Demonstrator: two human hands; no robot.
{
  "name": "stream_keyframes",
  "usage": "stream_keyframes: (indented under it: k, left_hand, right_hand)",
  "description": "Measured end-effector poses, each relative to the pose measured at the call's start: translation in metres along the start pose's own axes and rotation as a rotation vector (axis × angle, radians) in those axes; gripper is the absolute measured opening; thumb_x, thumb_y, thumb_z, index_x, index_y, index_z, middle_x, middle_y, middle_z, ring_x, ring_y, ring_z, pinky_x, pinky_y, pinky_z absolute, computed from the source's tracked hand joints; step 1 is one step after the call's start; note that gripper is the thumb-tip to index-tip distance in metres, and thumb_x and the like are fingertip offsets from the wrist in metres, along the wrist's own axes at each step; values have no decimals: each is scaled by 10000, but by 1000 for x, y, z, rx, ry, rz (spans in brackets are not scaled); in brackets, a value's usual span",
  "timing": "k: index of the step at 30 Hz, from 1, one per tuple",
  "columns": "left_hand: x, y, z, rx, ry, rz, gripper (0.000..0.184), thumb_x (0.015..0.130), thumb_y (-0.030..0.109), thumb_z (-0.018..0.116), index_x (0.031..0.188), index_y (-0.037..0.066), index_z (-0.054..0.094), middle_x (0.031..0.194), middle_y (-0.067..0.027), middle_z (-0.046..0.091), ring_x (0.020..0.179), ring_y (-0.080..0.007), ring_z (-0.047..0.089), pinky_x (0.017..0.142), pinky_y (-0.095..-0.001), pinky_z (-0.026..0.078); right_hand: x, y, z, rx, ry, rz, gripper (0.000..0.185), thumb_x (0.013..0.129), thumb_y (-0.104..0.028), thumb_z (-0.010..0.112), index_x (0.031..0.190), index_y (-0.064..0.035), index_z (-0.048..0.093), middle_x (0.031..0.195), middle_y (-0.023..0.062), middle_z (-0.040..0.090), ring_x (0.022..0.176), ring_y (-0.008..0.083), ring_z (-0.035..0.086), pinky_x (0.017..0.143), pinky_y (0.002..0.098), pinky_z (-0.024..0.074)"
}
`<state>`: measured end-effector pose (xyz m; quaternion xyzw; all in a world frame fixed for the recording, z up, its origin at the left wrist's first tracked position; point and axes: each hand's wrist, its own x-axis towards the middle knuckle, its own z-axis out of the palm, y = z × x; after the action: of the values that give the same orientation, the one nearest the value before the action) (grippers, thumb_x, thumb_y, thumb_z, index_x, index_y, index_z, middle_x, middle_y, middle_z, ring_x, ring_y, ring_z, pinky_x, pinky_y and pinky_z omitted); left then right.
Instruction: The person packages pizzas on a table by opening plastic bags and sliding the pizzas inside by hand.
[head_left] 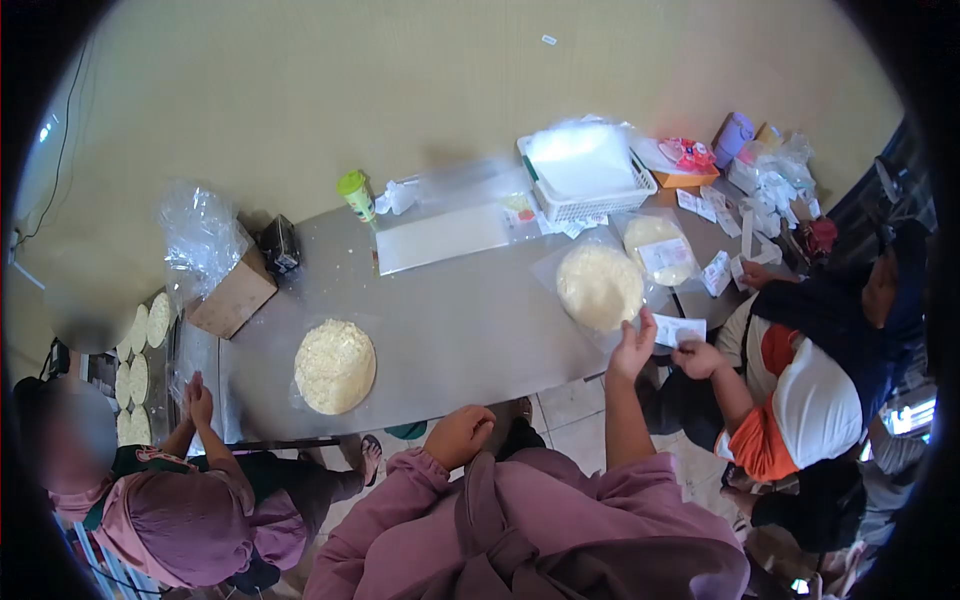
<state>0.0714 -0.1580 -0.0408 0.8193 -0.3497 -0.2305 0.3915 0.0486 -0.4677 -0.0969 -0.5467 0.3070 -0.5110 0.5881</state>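
Note:
My right hand (630,350) reaches over the front edge of the table, palm up with the fingers apart. Its fingertips are at the lower edge of a round, pale-yellow food disc (600,288) in clear plastic. Nearer my body, my left hand (460,437) is loosely curled just off the table's edge, with nothing visible in it. A similar rough-surfaced pale disc (335,366) lies on clear plastic at the left of the table. Beyond my right hand is another bagged disc (660,250) with a printed label on top.
A grey table (450,330) spans the view. On it stand a white basket (600,205) of plastic sheets, a green-lidded cup (355,193) and a cardboard box (232,295). One co-worker (800,370) at right holds a printed label (678,330); another (180,510) stands at left, hands together.

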Motion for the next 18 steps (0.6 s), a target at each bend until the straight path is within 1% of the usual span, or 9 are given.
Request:
stream_keyframes:
  k: [3, 5, 7, 8, 9, 13, 15, 16, 18]
  left_hand:
    - [15, 1, -5, -22, 73, -9, 148, 789, 119, 506, 907, 53, 567, 892, -119, 574, 791, -273, 567, 701, -345, 455]
    - [31, 2, -12, -28, 105, -16, 155, 764, 82, 502, 900, 55, 570, 895, -117, 575, 807, -275, 563, 716, -347, 453]
    - [50, 3, -20, -33, 136, -25, 173, 738, 46, 497, 894, 57, 572, 898, -114, 576, 822, -277, 560, 732, -348, 450]
    - [61, 1, -23, -5, 192, 48, 165, 717, 36, 511, 857, 72, 593, 894, -104, 579, 839, -275, 555, 735, -348, 448]
    - [71, 0, -27, 23, 246, 119, 163, 697, 26, 525, 819, 86, 613, 890, -94, 582, 856, -273, 551, 738, -348, 446]
    - [107, 1, -38, 109, 291, 135, 132, 654, 21, 535, 725, 97, 617, 913, -94, 593, 897, -279, 540, 767, -355, 437]
    - [123, 2, -42, 97, 282, 72, 80, 648, 44, 551, 663, 93, 612, 939, -100, 603, 904, -280, 538, 772, -360, 435]
    - [129, -1, -42, 108, 285, 74, 80, 648, 44, 551, 663, 93, 612, 939, -100, 603, 904, -280, 538, 772, -360, 435]
    - [139, -6, -41, 113, 311, 39, 79, 653, 136, 590, 621, 69, 612, 929, -106, 620, 872, -298, 558, 761, -370, 447]
  right_hand:
    - [7, -3, 30, -110, -184, -7, 384, 744, 44, 508, 1124, -2, 487, 1176, 109, 502, 1130, 200, 438, 958, 309, 301]
    - [19, -6, 58, -112, -183, -68, 325, 742, 28, 511, 1064, -20, 524, 1165, 130, 507, 1127, 233, 450, 962, 318, 307]
    - [41, 1, 86, -216, -290, -275, 288, 727, 22, 517, 1009, -24, 553, 1145, 154, 517, 1119, 279, 458, 967, 341, 315]
    - [54, -3, 102, -245, -298, -290, 252, 717, 11, 516, 962, -21, 569, 1122, 185, 527, 1110, 328, 457, 968, 371, 328]
    - [69, 0, 117, -231, -293, -286, 252, 717, 11, 516, 962, -21, 569, 1122, 185, 527, 1110, 328, 457, 968, 371, 328]
    - [128, 8, 177, -383, -395, -344, 255, 729, -25, 520, 979, -19, 569, 1115, 216, 530, 1117, 383, 438, 964, 411, 337]
    - [158, 23, 200, -686, -525, -311, 284, 734, -73, 549, 1012, -20, 572, 1166, 208, 510, 1112, 363, 459, 961, 401, 345]
    - [170, 32, 210, -675, -523, -312, 284, 734, -73, 549, 1012, -20, 572, 1166, 208, 510, 1112, 363, 459, 961, 401, 345]
    - [190, 49, 224, -1020, -653, -345, 295, 751, -166, 577, 1005, -15, 582, 1102, 207, 541, 1089, 368, 461, 898, 426, 390]
